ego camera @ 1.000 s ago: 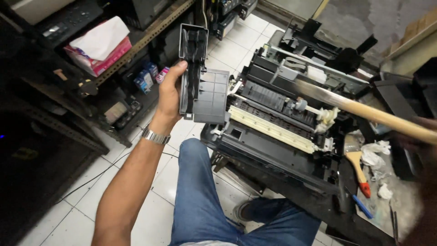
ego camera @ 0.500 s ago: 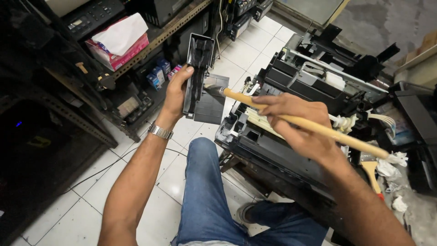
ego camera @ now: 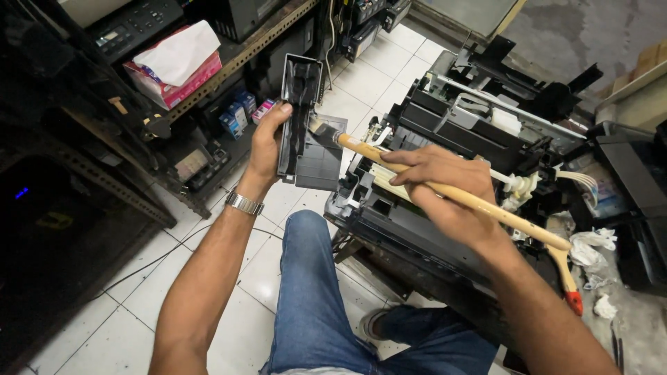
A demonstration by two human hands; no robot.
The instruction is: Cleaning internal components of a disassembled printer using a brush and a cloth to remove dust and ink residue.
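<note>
The right hand (ego camera: 445, 184) has swung in with the paintbrush (ego camera: 445, 191) — grip wrapped round its wooden handle, bristles now touching the black plastic tray (ego camera: 306, 139). The left hand (ego camera: 264, 149) clasps that tray upright, above the floor, beside the opened printer (ego camera: 445, 139).

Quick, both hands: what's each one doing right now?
Left hand: closed on the black plastic printer part.
Right hand: closed on the wooden-handled brush, bristles on that part.

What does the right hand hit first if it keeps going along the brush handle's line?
Probably the black plastic tray part held up by the left hand: the right hand points its brush there, bristles apparently on it already.
</note>
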